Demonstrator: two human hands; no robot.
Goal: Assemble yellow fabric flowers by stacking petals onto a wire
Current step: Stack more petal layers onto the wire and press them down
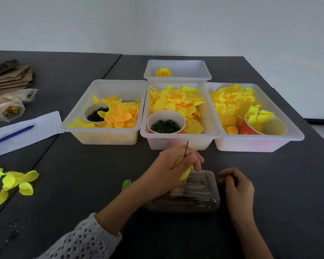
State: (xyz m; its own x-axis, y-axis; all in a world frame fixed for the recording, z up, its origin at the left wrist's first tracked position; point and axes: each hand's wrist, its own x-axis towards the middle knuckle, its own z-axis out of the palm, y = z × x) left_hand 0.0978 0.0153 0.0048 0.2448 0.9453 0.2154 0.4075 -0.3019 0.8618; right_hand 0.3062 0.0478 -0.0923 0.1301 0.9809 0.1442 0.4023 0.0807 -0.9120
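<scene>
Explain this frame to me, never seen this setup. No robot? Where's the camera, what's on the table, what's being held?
No robot here: a person works with bare hands, and the single picture comes from a wide-angle camera worn on their head, looking forward and down.

The left hand pinches a thin dark wire upright, with a yellow petal on it below the fingers. The right hand hangs loosely curled and holds nothing.

On the dark table stand four white plastic bins. Three in a row hold yellow fabric petals and paper cups; the middle bin's cup holds small dark green rings. The back bin holds one finished flower. Under the hands lies a clear plastic box, apparently of wires. To the left: loose petals, a sheet of paper with a blue pen, and cardboard.
</scene>
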